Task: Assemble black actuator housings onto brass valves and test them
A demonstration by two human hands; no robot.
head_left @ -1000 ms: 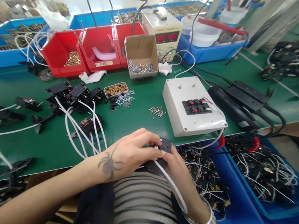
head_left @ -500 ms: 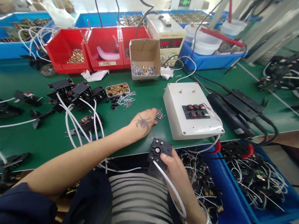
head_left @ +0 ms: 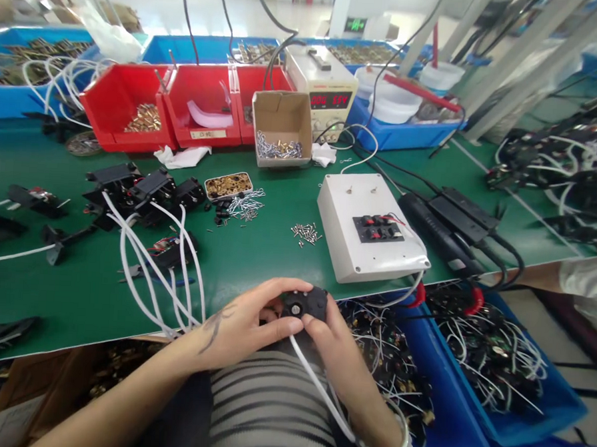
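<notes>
A black plastic housing with a round metal screw on its face is held over the front edge of the bench. My left hand grips its left side, thumb on the lower edge and index finger along the top. On the other side my right hand is closed around the housing, thumb near the left thumb. A white cable runs from its lower edge down toward my right wrist. Whether a small screw sits between my left fingers is hidden. Just beyond the hands lies a pile of small screws on the green bench.
Right of the screws stands a white switch box. Black assemblies with white cables lie left, near a small tray of brass parts. Red bins, a cardboard box and a power supply line the back. Blue crates sit below right.
My left hand has drawn back from the screw pile and taken hold of the housing beside my right hand. The housing is tilted differently now. The view has shifted slightly.
</notes>
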